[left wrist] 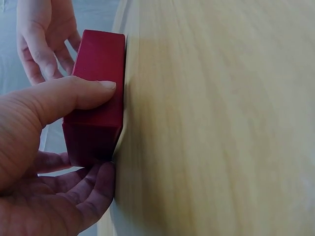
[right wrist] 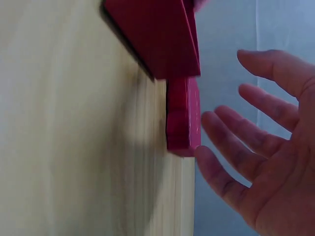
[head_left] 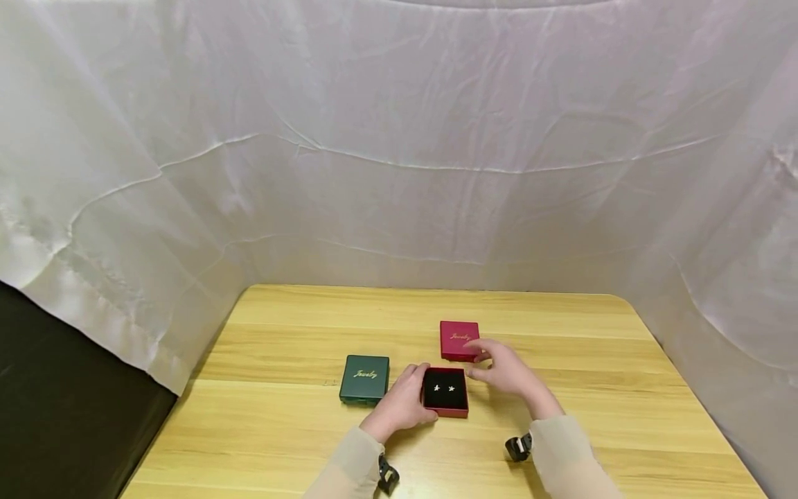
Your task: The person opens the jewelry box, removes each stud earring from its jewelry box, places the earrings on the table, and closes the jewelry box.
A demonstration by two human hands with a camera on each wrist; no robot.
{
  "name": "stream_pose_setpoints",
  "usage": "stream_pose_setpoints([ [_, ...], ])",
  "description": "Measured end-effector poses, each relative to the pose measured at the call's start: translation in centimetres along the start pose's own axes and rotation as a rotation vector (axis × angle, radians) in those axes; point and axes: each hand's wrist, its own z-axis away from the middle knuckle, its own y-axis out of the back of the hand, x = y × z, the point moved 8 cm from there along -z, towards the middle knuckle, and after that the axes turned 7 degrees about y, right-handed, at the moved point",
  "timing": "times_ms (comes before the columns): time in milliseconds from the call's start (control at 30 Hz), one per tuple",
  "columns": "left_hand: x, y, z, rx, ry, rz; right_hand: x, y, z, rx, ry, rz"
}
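A red jewelry box [head_left: 445, 411] stands without a lid on the table, its black padded inside facing up. Two small silver star-shaped earrings [head_left: 444, 389] sit side by side on the padding. My left hand [head_left: 404, 400] holds this box from its left, thumb [left wrist: 93, 93] along the near wall and fingers round the left and far sides. To the right of the box hovers my right hand [head_left: 503, 367], fingers spread and loosely bent, holding nothing. Beyond it lies a crimson box [head_left: 458, 336] with gold "Jewelry" lettering, partly overlapped by the right fingertips in the head view.
A closed dark green box [head_left: 365, 376], also lettered "Jewelry" in gold, lies just left of my left hand. The wooden table [head_left: 280, 443] reaches back to pale hanging cloth [head_left: 399, 208] on its sides and rear. Black cameras [head_left: 517, 448] are strapped at both wrists.
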Motion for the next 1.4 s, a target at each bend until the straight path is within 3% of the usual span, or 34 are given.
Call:
stream_pose_setpoints([
  [233,-0.1,-0.1,-0.1,0.004,-0.004,-0.001,-0.7,-1.9,1.0,-0.065,0.036,-0.025],
  [600,-0.1,-0.2,-0.1,0.002,-0.015,-0.008,-0.9,-3.3,1.2,-0.044,0.046,-0.018],
  [1133,-0.1,-0.2,-0.2,-0.003,-0.004,-0.009,-1.2,-4.2,0.6,-0.023,0.003,0.155],
  [1400,0.1,0.0,-0.2,0.004,-0.015,-0.009,-1.4,-4.3,0.3,-0.008,0.001,0.19],
])
